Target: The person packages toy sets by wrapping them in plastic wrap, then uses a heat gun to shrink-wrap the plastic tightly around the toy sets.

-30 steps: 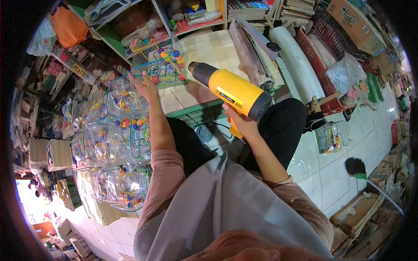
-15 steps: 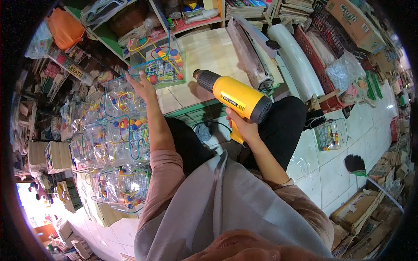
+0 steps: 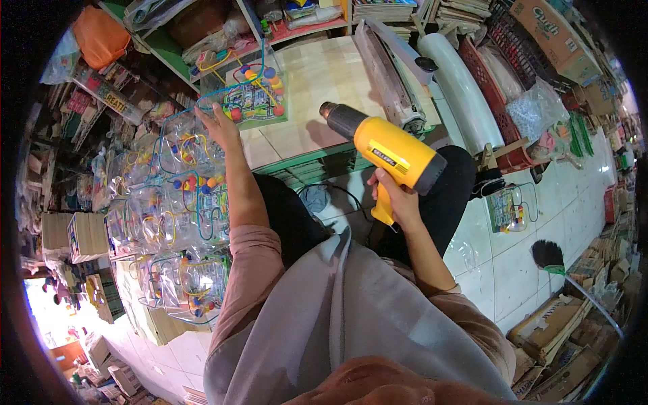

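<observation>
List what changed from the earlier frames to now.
The yellow heat gun moved right, away from the wrapped bead toy, and slightly toward the person. Nothing grabbed or released: right hand keeps its grip; left hand stays open beside the toy, which looks unmoved.

R hand point(image 3: 401, 202) grips heat gun point(image 3: 393, 154)
</observation>
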A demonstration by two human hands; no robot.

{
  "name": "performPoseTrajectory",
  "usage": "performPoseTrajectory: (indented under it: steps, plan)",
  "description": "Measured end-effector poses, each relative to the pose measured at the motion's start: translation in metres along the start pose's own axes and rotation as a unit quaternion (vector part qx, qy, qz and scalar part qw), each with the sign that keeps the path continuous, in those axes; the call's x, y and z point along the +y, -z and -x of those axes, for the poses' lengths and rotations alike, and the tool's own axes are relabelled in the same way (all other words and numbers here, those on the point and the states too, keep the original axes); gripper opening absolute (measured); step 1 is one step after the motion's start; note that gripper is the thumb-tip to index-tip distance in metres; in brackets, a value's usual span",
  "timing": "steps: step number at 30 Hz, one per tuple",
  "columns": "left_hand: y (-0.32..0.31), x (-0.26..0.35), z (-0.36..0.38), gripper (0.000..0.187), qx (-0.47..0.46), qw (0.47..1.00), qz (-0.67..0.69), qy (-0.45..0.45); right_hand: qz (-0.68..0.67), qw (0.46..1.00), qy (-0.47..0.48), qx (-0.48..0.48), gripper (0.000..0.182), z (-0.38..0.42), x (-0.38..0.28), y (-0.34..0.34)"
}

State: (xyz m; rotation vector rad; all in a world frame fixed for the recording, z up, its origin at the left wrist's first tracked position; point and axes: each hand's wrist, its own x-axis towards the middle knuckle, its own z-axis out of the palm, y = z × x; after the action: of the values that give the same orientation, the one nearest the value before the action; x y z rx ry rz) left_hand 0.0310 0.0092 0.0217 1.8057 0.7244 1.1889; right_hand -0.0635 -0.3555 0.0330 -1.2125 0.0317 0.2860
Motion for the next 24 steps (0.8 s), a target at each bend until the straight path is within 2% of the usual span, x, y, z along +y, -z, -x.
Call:
performPoseTrajectory:
  steps: [3, 5, 7, 9, 12, 19, 21, 24]
  plan:
    - [-0.007, -0.018, -0.005, 0.065, -0.008, 0.999, 0.040, 0.021, -0.020, 0.999, 0.027, -0.023, 0.018, 0.005, -0.011, 0.009]
    - [-0.007, -0.019, -0.003, 0.068, 0.012, 0.999, -0.045, -0.005, -0.015, 0.999, 0.025, -0.023, 0.019, 0.010, -0.016, 0.013]
    - [-0.008, -0.015, 0.002, 0.067, 0.006, 0.998, -0.057, -0.014, -0.009, 0.999, 0.022, -0.024, 0.020, 0.016, -0.014, 0.018]
    - [-0.010, -0.006, 0.010, 0.066, 0.001, 0.998, -0.067, -0.022, 0.078, 0.997, 0.003, 0.013, 0.022, 0.019, -0.005, 0.024]
    - [-0.013, 0.015, 0.024, 0.065, -0.082, 0.996, -0.018, -0.018, 0.064, 0.997, -0.016, 0.043, 0.024, 0.019, 0.005, 0.021]
    - [-0.018, 0.024, 0.037, 0.064, -0.114, 0.989, -0.088, -0.020, 0.040, 0.996, -0.009, 0.086, 0.025, 0.003, 0.024, 0.007]
    - [-0.021, 0.017, 0.036, 0.063, -0.095, 0.995, 0.015, 0.002, 0.041, 0.996, -0.007, 0.074, 0.025, 0.002, 0.025, 0.002]
    - [-0.018, 0.015, 0.035, 0.061, -0.080, 0.996, 0.044, -0.002, 0.061, 0.997, 0.000, 0.040, 0.025, 0.002, 0.032, -0.001]
